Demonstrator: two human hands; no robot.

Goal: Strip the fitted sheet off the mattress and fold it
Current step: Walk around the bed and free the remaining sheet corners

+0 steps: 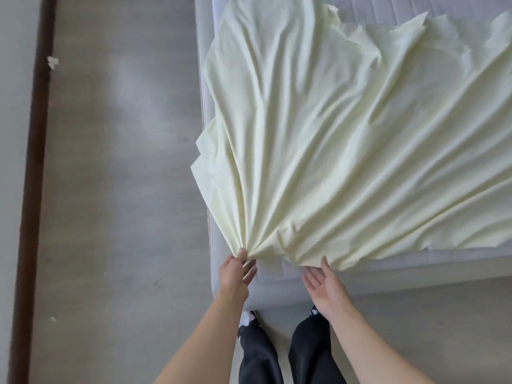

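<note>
While the fitted sheet (318,128) lies loose on the mattress (401,266) | we judge it light, limp | left hand (238,273) pinches its gathered corner | right hand (325,286) spread, thumb touching the hem.

Both bare forearms reach forward and slightly inward from the bottom of the view. The left hand (237,273) pinches a gathered corner of the pale yellow fitted sheet (318,139) between thumb and fingers (the thumb on top, the fingers below). The right hand (327,291) lies palm up with straight, relaxed fingers, its thumb tip touching the sheet's edge.
</note>
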